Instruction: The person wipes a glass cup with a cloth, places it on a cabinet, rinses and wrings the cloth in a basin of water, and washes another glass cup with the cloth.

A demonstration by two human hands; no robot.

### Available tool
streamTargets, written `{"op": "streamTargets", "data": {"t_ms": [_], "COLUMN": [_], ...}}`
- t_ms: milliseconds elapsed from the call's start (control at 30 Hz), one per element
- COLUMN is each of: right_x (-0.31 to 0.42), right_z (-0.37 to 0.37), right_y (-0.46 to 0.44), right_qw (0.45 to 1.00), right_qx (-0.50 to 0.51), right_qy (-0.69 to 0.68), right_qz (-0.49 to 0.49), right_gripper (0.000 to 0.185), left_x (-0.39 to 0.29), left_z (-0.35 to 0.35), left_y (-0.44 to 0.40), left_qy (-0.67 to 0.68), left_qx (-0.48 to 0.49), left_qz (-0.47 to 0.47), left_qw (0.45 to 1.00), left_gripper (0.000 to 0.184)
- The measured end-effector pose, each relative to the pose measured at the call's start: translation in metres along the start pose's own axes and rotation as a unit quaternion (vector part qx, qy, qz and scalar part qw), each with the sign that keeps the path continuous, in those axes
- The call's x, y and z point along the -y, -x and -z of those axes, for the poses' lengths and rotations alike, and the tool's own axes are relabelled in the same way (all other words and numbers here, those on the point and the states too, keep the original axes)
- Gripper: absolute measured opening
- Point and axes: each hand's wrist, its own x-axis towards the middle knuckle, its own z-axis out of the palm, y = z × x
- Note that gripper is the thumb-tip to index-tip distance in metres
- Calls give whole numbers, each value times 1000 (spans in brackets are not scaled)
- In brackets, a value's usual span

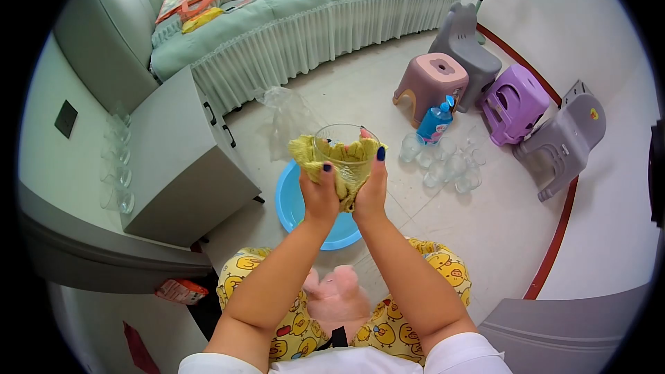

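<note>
We hold the clear glass (344, 144) with our left hand (320, 197) and our right hand (370, 192), gripping it through the yellow cloth (305, 155). The glass looks to be up above the far edge of the blue basin (285, 212). If the cloth slides, the glass could slip out, bump the basin's edge or the floor (409, 218), and break. If we squeeze too hard, it could crack and cut us.

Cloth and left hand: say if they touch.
Touching: the head view shows the left hand gripping the cloth, with no gap between.
</note>
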Motion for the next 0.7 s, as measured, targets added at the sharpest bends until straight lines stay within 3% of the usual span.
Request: {"op": "streamTargets", "data": {"t_ms": [167, 233, 333, 533, 633, 700], "right_x": [2, 2, 3, 10, 12, 12], "right_z": [-8, -9, -8, -3, 2, 6], "right_y": [7, 8, 8, 3, -4, -8], "right_qw": [996, 995, 990, 986, 985, 982], "right_qx": [1, 8, 43, 81, 139, 174], "right_qy": [63, 63, 102, 131, 101, 56], "right_qz": [68, 77, 83, 57, 12, -43], "right_gripper": [74, 80, 81, 86, 86, 86], "left_x": [-15, -17, -9, -8, -6, -12], "left_z": [-2, -2, 9, 17, 25, 22], "left_y": [-8, -12, -16, -18, -20, -20], "left_qy": [63, 154, 256, 297, 345, 350], "left_qx": [-23, -61, -55, -37, 25, 11], "left_qz": [125, 211, 251, 313, 349, 366], "left_qw": [990, 964, 932, 901, 871, 863], "left_gripper": [49, 45, 37, 35, 36, 42]}}
